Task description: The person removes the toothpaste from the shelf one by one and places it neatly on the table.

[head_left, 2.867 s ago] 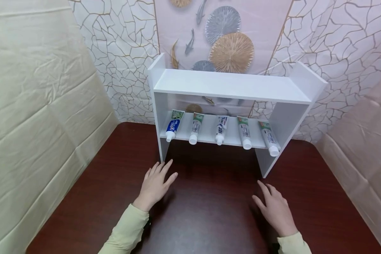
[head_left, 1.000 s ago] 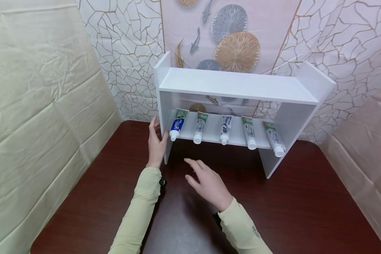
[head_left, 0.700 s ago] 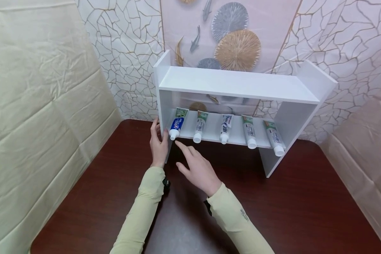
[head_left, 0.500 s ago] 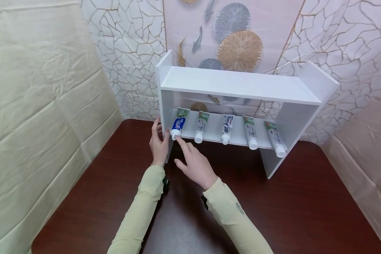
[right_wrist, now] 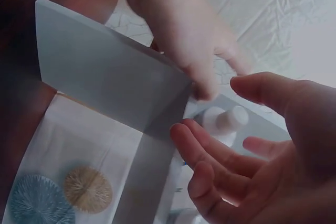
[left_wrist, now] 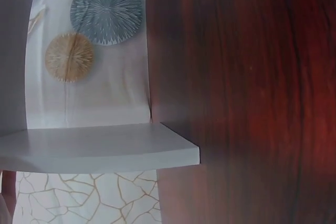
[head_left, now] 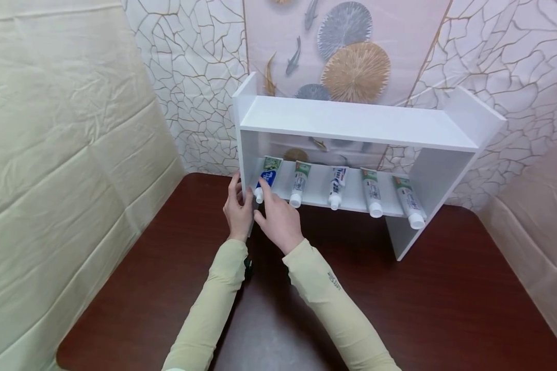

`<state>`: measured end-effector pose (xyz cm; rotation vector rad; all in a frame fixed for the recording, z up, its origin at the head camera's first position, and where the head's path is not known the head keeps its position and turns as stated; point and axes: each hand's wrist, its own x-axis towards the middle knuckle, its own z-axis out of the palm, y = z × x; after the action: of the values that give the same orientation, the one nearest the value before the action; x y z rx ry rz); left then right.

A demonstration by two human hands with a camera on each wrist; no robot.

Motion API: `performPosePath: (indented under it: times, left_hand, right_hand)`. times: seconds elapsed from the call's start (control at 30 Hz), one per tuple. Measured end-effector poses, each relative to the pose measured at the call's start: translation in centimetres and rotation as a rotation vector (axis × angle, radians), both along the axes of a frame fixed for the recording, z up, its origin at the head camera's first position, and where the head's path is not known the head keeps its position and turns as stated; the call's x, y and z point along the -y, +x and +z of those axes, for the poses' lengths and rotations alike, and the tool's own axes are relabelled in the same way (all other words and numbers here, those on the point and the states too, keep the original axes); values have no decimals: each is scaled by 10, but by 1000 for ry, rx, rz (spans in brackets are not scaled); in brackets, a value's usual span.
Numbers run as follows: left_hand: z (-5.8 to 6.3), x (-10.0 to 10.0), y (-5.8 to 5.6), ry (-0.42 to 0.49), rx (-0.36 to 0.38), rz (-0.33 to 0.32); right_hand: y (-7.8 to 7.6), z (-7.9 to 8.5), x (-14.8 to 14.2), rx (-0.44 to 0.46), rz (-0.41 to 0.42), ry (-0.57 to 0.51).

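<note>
On the lower board of a white shelf (head_left: 353,121) lies a blue and green toothpaste tube (head_left: 271,167) at the far left, its white cap pointing out past the front edge. My left hand (head_left: 238,210) grips the shelf's left side panel (left_wrist: 105,150), thumb on the inner face and fingers outside. Over the front of that tube reaches my right hand (head_left: 280,219), with the index finger along it. In the right wrist view, the thumb and fingers stand apart around the white cap (right_wrist: 231,120); whether they touch the tube is unclear.
Several more toothpaste tubes, including a green and white one (head_left: 300,180) and a white one (head_left: 337,185), lie spaced along the same board. The upper board crosses above them. A dark red table (head_left: 473,309) bears the shelf, with patterned cloth (head_left: 204,77) behind.
Both hands have left the table. My left hand has moved up to the side panel and grips it. My right hand has moved left and forward to the blue tube. The tubes lie as before.
</note>
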<state>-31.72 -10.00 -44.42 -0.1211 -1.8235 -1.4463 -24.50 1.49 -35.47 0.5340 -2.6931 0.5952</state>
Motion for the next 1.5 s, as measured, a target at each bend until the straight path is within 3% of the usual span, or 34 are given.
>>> performPosePath:
  times: [0.3,0.63,0.83,1.0,1.27,1.5]
  left_hand:
    - [-3,-1,-1,0,-49,14]
    - [2,1,-1,-11,-21,16]
    - [2,1,0,-42,-20,35]
    - [1,3,0,-47,-32,35]
    - [-3,3,2,-45,-38,38]
    - [0,5,0,-51,-38,21]
  right_hand:
    - [0,-10,1,-12,-24,-23]
    - [-2,-8,6,-30,-81,-112]
    - [-3,-6,9,-1,-119,-62]
    - [-2,-6,10,-47,-124,-8]
    - [-1,-6,12,-35,-123,-15]
    - [3,-8,9,-89,-114,-8]
